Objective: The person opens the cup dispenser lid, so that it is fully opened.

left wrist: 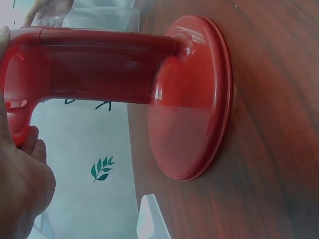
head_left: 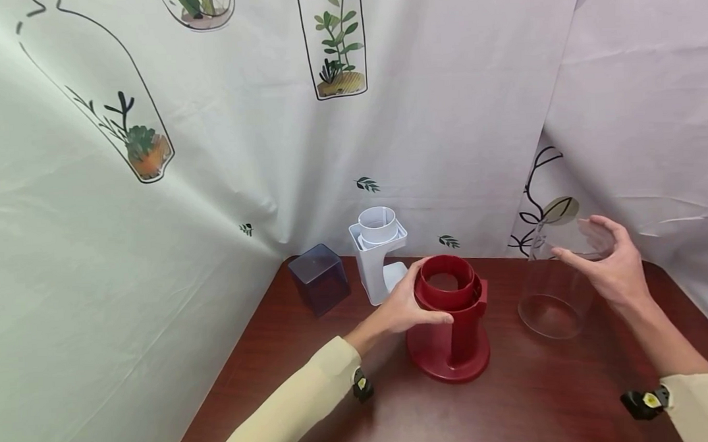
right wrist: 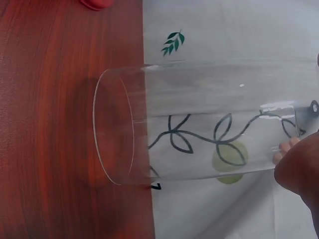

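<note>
A glossy red plastic stand (head_left: 461, 338) with a round base and a ring-shaped top is on the table in the head view. My left hand (head_left: 400, 304) grips its upper part from the left, thumb in front and fingers behind. The left wrist view shows the stand's curved column (left wrist: 99, 64) and disc base (left wrist: 184, 124). To the right, my right hand (head_left: 618, 265) holds a clear, open-ended cylinder (head_left: 553, 304) near its upper end. In the right wrist view the cylinder's wall (right wrist: 199, 89) is see-through, and its lower rim is close over the table.
Behind the red stand is a white stand (head_left: 368, 273) with a ring top, and left of it a dark translucent box (head_left: 320, 282). The reddish-brown wooden table (head_left: 457, 421) meets a white printed curtain (head_left: 457, 144) at the back and sides.
</note>
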The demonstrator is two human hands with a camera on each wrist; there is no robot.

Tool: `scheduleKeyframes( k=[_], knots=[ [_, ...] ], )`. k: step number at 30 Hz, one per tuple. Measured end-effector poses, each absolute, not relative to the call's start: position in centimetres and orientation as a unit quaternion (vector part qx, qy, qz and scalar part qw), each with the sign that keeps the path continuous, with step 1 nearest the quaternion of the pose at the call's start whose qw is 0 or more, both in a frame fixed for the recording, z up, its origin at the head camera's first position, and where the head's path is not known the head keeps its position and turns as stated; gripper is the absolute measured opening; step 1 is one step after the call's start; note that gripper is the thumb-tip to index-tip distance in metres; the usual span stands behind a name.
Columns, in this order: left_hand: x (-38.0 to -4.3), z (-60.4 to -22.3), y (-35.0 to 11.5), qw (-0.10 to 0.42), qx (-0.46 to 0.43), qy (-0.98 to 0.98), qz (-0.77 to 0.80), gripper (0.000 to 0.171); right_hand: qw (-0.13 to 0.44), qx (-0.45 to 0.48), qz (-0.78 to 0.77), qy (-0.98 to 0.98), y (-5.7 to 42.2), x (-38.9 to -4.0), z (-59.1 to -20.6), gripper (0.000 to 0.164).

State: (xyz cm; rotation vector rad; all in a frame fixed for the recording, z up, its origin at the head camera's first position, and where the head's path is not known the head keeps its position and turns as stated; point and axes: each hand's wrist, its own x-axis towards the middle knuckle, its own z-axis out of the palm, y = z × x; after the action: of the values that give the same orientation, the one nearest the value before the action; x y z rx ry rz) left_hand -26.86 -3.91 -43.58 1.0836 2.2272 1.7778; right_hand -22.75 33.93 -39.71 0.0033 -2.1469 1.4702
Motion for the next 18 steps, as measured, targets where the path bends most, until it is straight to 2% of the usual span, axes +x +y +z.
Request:
scheduleKeyframes(
  k=[18],
  knots=[
    [-30.2, -43.1, -1.8, 0.054, 0.321, 0.742, 0.587, 0.1, 0.262, 0.002, 0.56, -0.786, 34.0, -23.1, -41.5, 0.086]
  ],
)
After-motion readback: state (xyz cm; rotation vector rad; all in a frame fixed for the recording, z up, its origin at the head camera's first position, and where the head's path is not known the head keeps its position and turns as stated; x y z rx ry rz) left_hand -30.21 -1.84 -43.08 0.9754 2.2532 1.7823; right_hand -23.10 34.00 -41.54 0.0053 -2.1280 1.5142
